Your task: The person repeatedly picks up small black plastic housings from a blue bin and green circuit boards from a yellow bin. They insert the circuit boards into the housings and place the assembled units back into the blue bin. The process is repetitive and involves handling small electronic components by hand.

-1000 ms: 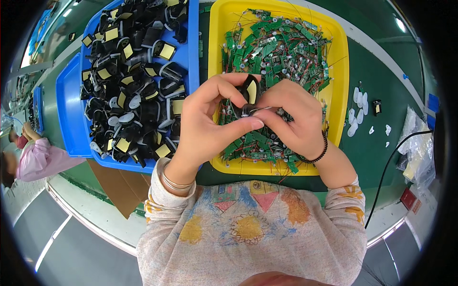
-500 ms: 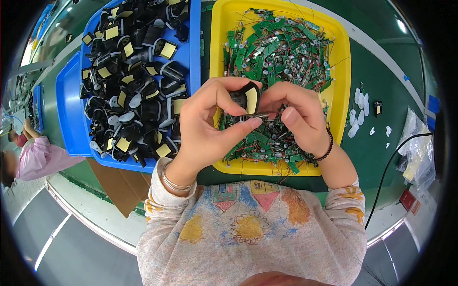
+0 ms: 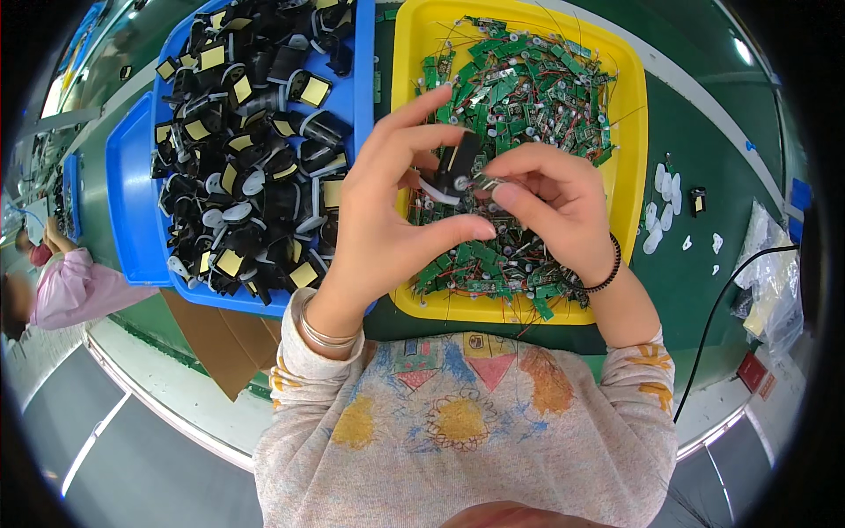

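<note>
My left hand (image 3: 374, 207) holds a curved black plastic housing (image 3: 466, 158) with a grey rim at its lower side. Its thumb is stretched apart from the housing, and the fingers reach around behind it. With thumb and forefinger, my right hand (image 3: 563, 198) pinches a small green circuit board (image 3: 485, 182) against the right side of the housing. How far the board sits inside the housing I cannot tell. Both hands are above a yellow tray (image 3: 629, 88) full of green circuit boards (image 3: 515, 114) with thin wires.
At the left stands a blue tray (image 3: 363, 79) heaped with black housings (image 3: 255, 176), many bearing pale yellow pads. Small white plastic pieces (image 3: 666, 189) and one black part (image 3: 698, 201) lie at the right, near a clear plastic bag (image 3: 764, 264) and a black cable (image 3: 704, 339). Another person (image 3: 84, 286) sits far left.
The black housing has been turned, so its pale pad no longer faces up. My left thumb has come away from it, and the left fingers have lifted and spread.
</note>
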A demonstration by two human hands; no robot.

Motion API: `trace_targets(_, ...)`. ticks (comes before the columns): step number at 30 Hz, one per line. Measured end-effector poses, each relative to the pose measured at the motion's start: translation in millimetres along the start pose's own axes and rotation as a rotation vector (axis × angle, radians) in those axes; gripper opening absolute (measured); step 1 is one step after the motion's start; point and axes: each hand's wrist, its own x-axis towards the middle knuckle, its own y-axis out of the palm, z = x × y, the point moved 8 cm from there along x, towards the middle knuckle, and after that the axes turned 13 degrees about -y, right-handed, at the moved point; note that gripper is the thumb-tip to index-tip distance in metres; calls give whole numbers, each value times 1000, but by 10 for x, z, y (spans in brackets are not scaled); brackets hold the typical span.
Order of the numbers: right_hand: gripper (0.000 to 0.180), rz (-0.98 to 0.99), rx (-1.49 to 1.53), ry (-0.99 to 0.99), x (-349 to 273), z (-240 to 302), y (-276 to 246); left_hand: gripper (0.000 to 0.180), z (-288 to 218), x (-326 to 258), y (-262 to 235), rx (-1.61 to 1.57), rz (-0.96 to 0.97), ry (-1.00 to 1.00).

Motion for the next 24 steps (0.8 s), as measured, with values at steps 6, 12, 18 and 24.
trace_targets(6, 10, -33, 118, -37, 9, 28, -19, 52, 99, -31, -59, -226, -1, -113)
trace_targets(12, 13, 122, 0, 69, -33, 11, 86, 33, 155, -35, -13, -467, 89, -202)
trace_targets(18, 13, -60, 412, 279, -78, -121, 75, 37, 153, -16, 97, -430, 195, -258)
trace_targets(24, 13, -96, 536, 317, -103, -142, 96, 42, 185, -24, 135, -355, 199, -258)
